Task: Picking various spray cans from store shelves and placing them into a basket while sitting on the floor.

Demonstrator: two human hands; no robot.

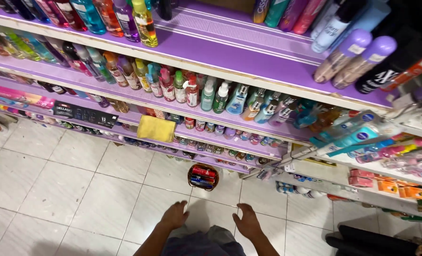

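White tiled shop floor (68,189), purple shelves behind. Left hand (175,215) and right hand (247,222) both empty, fingers loosely spread, hanging over the floor. Just beyond them a small round basket (203,177) sits on the tiles, packed with red and blue tubes. Yellow cloth (156,128) on low shelf; bottles (192,90) lined up above

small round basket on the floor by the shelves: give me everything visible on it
The basket is small and round, with a brown, woven-looking rim. It stands upright on the white tiled floor, just in front of the lowest purple shelf. It is filled with small flat packs, mostly red with some blue, lying stacked. Nothing grips it: the left hand and right hand hang open below it, apart from it. No handle is visible.
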